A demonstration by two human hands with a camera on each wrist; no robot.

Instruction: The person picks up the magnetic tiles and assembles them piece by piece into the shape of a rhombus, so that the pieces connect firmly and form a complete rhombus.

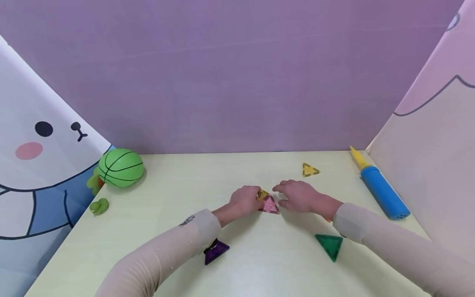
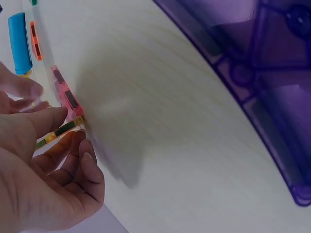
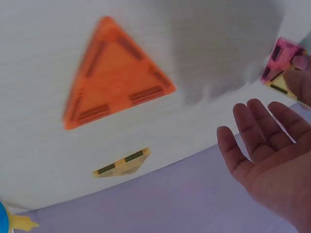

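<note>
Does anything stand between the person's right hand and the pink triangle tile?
Nothing visible does: the head view shows an open gap between the right hand and the pink triangle tile. The left hand pinches the yellow tile beside it, outside that gap.

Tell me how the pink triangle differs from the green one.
Colour: the pink triangle is lighter, the green triangle darker.
Contact: the pink triangle touches a yellow triangle pinched by the left hand; the green triangle lies apart from other triangles.
Place: the pink triangle is between that hand and the right hand; the green triangle sits lower in the head view.
Both are triangular.
</note>
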